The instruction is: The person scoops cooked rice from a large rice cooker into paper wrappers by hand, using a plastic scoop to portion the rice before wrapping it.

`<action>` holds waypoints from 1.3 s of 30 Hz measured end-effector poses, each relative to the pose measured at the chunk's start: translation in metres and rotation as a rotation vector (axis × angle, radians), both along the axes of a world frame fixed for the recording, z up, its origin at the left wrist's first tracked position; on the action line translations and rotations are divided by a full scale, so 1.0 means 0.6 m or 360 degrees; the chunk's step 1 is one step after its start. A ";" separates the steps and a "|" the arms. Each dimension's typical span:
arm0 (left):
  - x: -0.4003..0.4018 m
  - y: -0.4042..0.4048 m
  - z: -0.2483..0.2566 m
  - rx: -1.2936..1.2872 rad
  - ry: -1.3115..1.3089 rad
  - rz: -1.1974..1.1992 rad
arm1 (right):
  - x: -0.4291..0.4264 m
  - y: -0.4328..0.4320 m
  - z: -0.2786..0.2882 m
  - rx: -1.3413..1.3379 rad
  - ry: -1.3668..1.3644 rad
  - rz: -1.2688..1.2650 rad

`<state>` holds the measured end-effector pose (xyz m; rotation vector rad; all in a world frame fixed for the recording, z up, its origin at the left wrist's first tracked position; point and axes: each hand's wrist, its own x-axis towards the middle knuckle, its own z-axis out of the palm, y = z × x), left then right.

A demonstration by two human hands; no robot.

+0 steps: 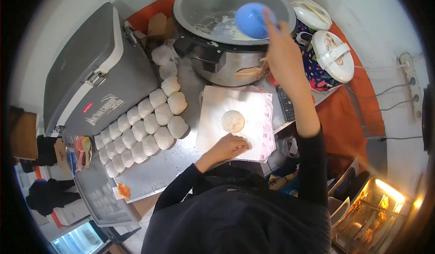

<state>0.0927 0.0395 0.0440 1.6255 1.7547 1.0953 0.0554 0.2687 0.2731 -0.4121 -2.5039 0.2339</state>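
My right hand (284, 55) grips a blue plastic bowl (252, 20), tipped over the front rim of a large rice cooker pot (234, 65). White rice (228, 24) lies on the pot's bottom, partly hidden by the bowl. A round molded mound of rice (233, 121) sits on a stack of white wrapping paper sheets (212, 118) with printing along the right edge. My left hand (231, 147) rests at the paper's near edge, just below the mound, its fingers curled. I cannot tell whether it holds anything.
Rows of white wrapped bundles (144, 128) line the metal table (153, 179) at left, against a grey cooler box (102, 84). Two patterned rice containers with white lids (332, 56) stand at right. A lit glass food warmer (370, 216) is at lower right; cords hang from a power strip (410, 84).
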 end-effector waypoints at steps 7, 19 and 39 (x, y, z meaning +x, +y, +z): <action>0.056 0.054 -0.036 0.0043 0.0392 -0.0449 | -0.006 -0.011 -0.030 0.0636 -0.0105 -0.0094; 0.058 0.051 -0.046 0.0022 0.0134 -0.0338 | -0.009 0.039 -0.014 0.0850 0.0016 -0.0160; 0.067 0.048 -0.025 -0.0043 -0.0122 -0.0137 | 0.093 -0.029 -0.390 -0.1534 -0.0229 -0.0437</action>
